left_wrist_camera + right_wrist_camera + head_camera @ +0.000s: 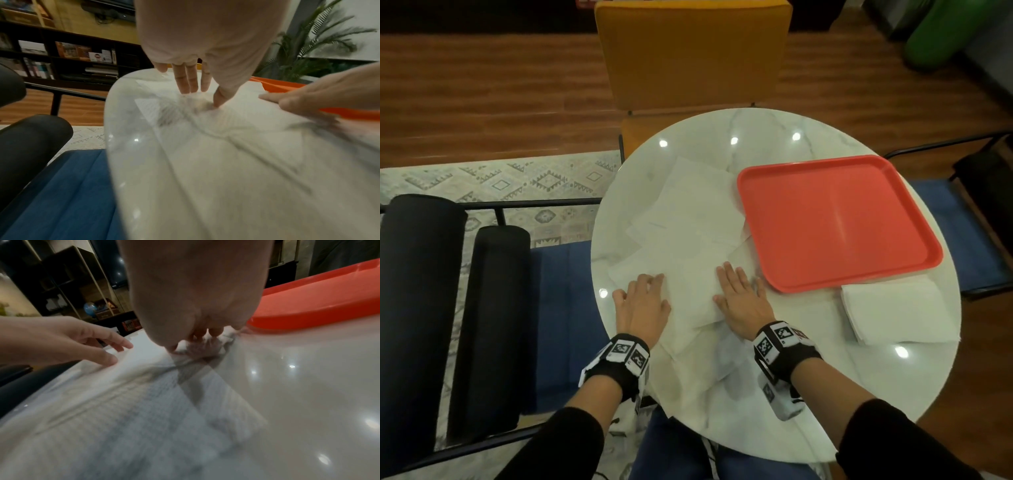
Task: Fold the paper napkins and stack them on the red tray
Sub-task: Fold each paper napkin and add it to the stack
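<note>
1. The red tray (839, 222) sits flat on the round white marble table (808, 394), on its right half, and nothing lies inside it.
2. Just left of the tray, touching its left rim, a loose spread of unfolded paper napkins (695, 212) overlaps in several layers across the tabletop.
3. The nearest napkin (691, 291) of that spread lies flat near the tray's near-left corner, between the two hands.
4. The left hand (642, 305) rests palm down on this napkin's left edge, well left of the tray; its fingers are relaxed and only slightly bent, their tips pressing the paper, gripping nothing.
5. In the left wrist view the fingers (188, 81) and the thumb tip touch the sheet, which wrinkles a little under them.
6. The right hand (743, 298) lies flat, fingers straight and spread, on the napkin's right edge, just beside the tray's near-left corner.
7. The right wrist view is blurred; whether its fingertips bunch any paper cannot be told.
8. A small stack of folded napkins (897, 311) lies on the table against the tray's near rim, at its right end.
9. A yellow chair (693, 58) stands behind the table, beyond the tray's far side.
</note>
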Action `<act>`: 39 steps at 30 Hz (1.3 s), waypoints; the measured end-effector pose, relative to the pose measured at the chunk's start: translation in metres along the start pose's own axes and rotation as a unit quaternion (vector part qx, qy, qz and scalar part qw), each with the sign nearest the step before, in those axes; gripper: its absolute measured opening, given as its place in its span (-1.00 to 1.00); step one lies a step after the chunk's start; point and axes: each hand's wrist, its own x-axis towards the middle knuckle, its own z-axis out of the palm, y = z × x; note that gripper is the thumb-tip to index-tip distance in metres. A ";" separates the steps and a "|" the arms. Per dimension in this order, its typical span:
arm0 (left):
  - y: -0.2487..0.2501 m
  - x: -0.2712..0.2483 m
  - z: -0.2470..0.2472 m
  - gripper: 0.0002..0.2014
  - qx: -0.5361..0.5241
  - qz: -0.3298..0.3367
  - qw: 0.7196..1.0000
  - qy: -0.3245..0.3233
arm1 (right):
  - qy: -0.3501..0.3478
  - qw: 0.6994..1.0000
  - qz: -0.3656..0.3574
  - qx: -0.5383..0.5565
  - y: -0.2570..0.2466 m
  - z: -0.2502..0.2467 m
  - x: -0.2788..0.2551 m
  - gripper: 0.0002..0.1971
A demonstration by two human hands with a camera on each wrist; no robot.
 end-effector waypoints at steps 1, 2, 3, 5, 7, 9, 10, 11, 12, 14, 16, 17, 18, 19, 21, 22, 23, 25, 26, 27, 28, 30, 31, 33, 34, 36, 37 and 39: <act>0.000 0.004 -0.005 -0.51 0.000 -0.023 1.000 -0.019 | -0.002 1.000 -0.006 -0.003 -0.001 -0.005 0.000 -0.41; 0.001 0.009 -0.010 -0.52 0.005 -0.041 0.999 -0.032 | -0.003 1.000 -0.016 0.000 -0.001 -0.011 -0.001 -0.42; 0.001 0.012 -0.014 -0.56 0.011 -0.058 0.997 -0.048 | 0.000 1.000 -0.029 0.008 -0.002 -0.018 -0.002 -0.42; 0.002 0.018 -0.020 -0.62 0.018 -0.085 0.993 -0.085 | 0.010 0.998 -0.061 0.033 -0.002 -0.033 -0.006 -0.42; 0.003 0.020 -0.024 -0.66 0.019 -0.118 0.984 -0.129 | 0.019 0.994 -0.086 0.059 -0.001 -0.047 -0.012 -0.44; 0.009 0.019 -0.031 -0.71 0.030 -0.131 0.980 -0.147 | 0.029 0.991 -0.102 0.085 0.004 -0.058 -0.021 -0.43; 0.015 0.017 -0.035 -0.75 0.032 -0.125 0.981 -0.142 | 0.035 0.988 -0.109 0.100 0.008 -0.063 -0.025 -0.42; 0.022 0.014 -0.040 -0.81 0.021 -0.110 0.986 -0.127 | 0.043 0.986 -0.119 0.113 0.013 -0.067 -0.029 -0.40; 0.032 0.010 -0.046 -0.88 -0.004 -0.087 0.990 -0.112 | 0.050 0.983 -0.132 0.121 0.018 -0.072 -0.034 -0.36; 0.058 -0.001 -0.062 -0.94 -0.088 -0.022 0.990 -0.108 | 0.053 0.978 -0.163 0.117 0.029 -0.082 -0.045 -0.27; 0.090 -0.014 -0.080 -0.86 -0.186 0.038 0.975 -0.118 | 0.034 0.980 -0.171 0.093 0.040 -0.093 -0.059 -0.24; 0.107 -0.020 -0.090 -0.84 -0.224 0.061 0.966 -0.115 | 0.022 0.982 -0.165 0.088 0.048 -0.099 -0.066 -0.27; 0.126 -0.025 -0.098 -0.83 -0.250 0.083 0.959 -0.108 | 0.013 0.984 -0.152 0.092 0.060 -0.103 -0.072 -0.36; 0.144 -0.029 -0.106 -0.84 -0.269 0.101 0.953 -0.096 | 0.016 0.985 -0.139 0.103 0.073 -0.107 -0.079 -0.48; 0.177 -0.032 -0.115 -0.87 -0.313 0.120 0.940 -0.059 | 0.057 0.978 -0.112 0.168 0.106 -0.113 -0.094 -0.72; 0.189 -0.032 -0.116 -0.88 -0.338 0.115 0.933 -0.043 | 0.078 0.964 -0.096 0.235 0.125 -0.117 -0.103 -0.81; 0.200 -0.031 -0.114 -0.88 -0.366 0.103 0.924 -0.033 | 0.094 0.942 -0.081 0.313 0.143 -0.120 -0.115 -0.88; 0.219 -0.027 -0.107 -0.91 -0.434 0.069 0.898 -0.037 | 0.120 0.881 -0.048 0.455 0.179 -0.126 -0.138 -0.95; 0.229 -0.026 -0.102 -0.92 -0.463 0.051 0.883 -0.046 | 0.132 0.851 -0.028 0.507 0.197 -0.126 -0.148 -0.91; 0.240 -0.025 -0.097 -0.93 -0.487 0.033 0.871 -0.054 | 0.145 0.826 -0.006 0.545 0.214 -0.124 -0.155 -0.85; 0.250 -0.025 -0.091 -0.92 -0.506 0.017 0.860 -0.063 | 0.156 0.804 0.017 0.574 0.231 -0.121 -0.159 -0.81; 0.270 -0.026 -0.076 -0.90 -0.539 -0.021 0.837 -0.092 | 0.171 0.771 0.069 0.609 0.264 -0.113 -0.164 -0.79; 0.276 -0.027 -0.069 -0.90 -0.548 -0.035 0.828 -0.109 | 0.175 0.762 0.092 0.617 0.278 -0.109 -0.165 -0.79; 0.281 -0.030 -0.055 -0.90 -0.538 -0.045 0.832 -0.127 | 0.178 0.762 0.131 0.609 0.307 -0.101 -0.165 -0.81; 0.278 -0.032 -0.048 -0.88 -0.530 -0.051 0.837 -0.128 | 0.177 0.767 0.145 0.600 0.320 -0.096 -0.163 -0.82; 0.263 -0.041 -0.038 -0.85 -0.509 -0.072 0.850 -0.119 | 0.178 0.781 0.172 0.573 0.341 -0.088 -0.158 -0.79; 0.251 -0.047 -0.035 -0.84 -0.500 -0.089 0.855 -0.107 | 0.177 0.791 0.186 0.556 0.349 -0.085 -0.154 -0.77; 0.221 -0.064 -0.027 -0.85 -0.493 -0.136 0.855 -0.085 | 0.170 0.813 0.202 0.520 0.367 -0.075 -0.144 -0.70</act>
